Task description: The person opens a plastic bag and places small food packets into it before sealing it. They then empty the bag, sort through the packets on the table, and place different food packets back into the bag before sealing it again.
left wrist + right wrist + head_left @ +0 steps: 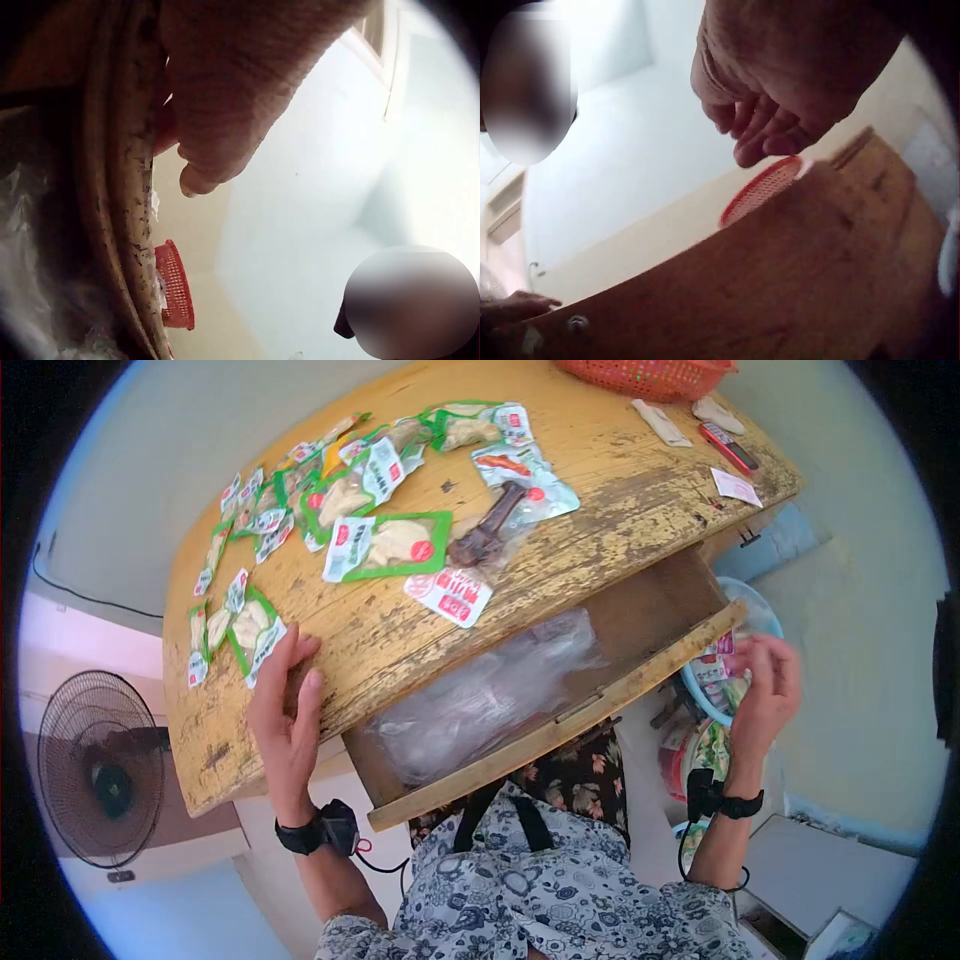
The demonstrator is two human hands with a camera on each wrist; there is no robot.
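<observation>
My left hand (285, 715) rests at the front left edge of the wooden table (600, 530), fingers relaxed and holding nothing. Just beyond its fingertips lies a green-edged food packet (255, 632). My right hand (765, 695) hangs beside the drawer's right end, over a blue basin (765, 610) with colourful packets (712, 665) in it. In the right wrist view its fingers (754, 150) curl loosely, and nothing shows between them. Several more green-edged packets (392, 547) of pale food are spread over the table's left half. Nearby lies a clear-fronted packet with a brown drumstick-like piece (485, 535).
An open drawer (650, 595) juts out toward my body, holding crumpled clear plastic bags (480, 695). At the back right are a red basket (650, 378), a red phone (730, 448) and a small card (737, 487). A fan (100, 770) stands at left.
</observation>
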